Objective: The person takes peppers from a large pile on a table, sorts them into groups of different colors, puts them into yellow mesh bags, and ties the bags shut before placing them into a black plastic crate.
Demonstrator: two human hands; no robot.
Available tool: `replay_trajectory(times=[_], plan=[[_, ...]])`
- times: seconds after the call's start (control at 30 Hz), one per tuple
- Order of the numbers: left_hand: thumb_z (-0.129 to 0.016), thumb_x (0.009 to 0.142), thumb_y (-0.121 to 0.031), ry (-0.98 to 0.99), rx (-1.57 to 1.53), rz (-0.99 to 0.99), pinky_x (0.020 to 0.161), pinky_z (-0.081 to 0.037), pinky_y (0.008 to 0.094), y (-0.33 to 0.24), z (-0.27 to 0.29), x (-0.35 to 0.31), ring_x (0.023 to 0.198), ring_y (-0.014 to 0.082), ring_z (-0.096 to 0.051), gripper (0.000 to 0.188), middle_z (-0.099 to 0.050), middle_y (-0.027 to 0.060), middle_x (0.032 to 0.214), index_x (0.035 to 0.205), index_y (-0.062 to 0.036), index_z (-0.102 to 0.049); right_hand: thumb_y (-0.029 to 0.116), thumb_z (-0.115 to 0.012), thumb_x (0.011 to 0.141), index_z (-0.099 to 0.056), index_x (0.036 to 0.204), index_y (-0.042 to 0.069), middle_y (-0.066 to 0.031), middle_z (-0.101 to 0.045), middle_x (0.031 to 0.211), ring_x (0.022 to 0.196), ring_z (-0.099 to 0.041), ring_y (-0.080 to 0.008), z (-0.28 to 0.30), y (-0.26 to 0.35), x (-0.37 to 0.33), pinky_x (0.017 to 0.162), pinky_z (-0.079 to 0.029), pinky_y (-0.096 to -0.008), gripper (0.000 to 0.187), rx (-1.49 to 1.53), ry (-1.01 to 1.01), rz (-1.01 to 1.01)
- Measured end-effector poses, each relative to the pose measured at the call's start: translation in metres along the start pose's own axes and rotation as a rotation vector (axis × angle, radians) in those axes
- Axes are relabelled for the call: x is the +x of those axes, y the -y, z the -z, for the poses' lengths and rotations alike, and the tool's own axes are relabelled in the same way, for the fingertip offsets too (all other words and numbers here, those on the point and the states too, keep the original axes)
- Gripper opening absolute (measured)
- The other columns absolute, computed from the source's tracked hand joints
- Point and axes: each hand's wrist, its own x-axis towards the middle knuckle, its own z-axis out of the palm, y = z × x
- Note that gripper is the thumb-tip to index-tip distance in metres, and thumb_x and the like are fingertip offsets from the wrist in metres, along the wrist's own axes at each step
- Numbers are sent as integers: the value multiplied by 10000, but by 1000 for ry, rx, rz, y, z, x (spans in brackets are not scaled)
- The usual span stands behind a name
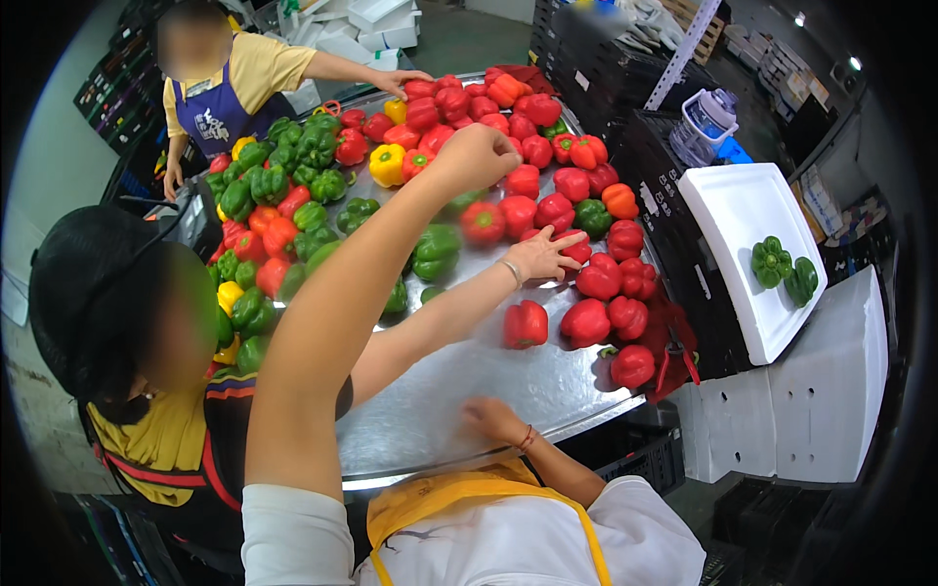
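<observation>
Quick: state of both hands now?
Left hand: curled above peppers; whether holding anything, can't tell.
Right hand: blurred over table; open or closed, can't tell.

We see a pale wall (51, 156) at the left of the frame, grey-green floor (479, 47) at top centre, and two bright lights (855, 63) at upper right.

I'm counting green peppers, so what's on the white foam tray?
Two green peppers lie on the white foam tray; the surface directly beneath them is hidden.
</observation>
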Motion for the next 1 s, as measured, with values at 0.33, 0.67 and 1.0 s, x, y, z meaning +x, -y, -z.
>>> replay_trajectory(times=[0.33,0.67,1.0], plan=[[-586,751,-126,-274,-2,15,601,-479,285,-52,-28,-31,641,173,-613,152,-638,114,726,822,-2,-638,247,-513,806,-601,895,9,-178,-619,838,766,-597,-315,68,-20,-18,710,-460,-380,269,57,93,5],[-734,631,-260,-170,-138,110,964,-285,425,6,-229,-196,1173,352,-318,745,-324,211,1258,1226,-26,-351,323,-585,774,-551,1030,-15,-183,-605,937,898,-587,-296,377,-134,7,766,-455,-361,425,-156,-885,-301],[-726,647,-232,-271,-432,400,915,-370,424,72,-272,-139,1094,322,-441,780,-405,178,1213,1259,5,-304,324,-727,669,-350,1260,6,-136,-500,1141,1068,-493,-210,362,-226,68,910,-396,-304,769,122,-580,-341]])
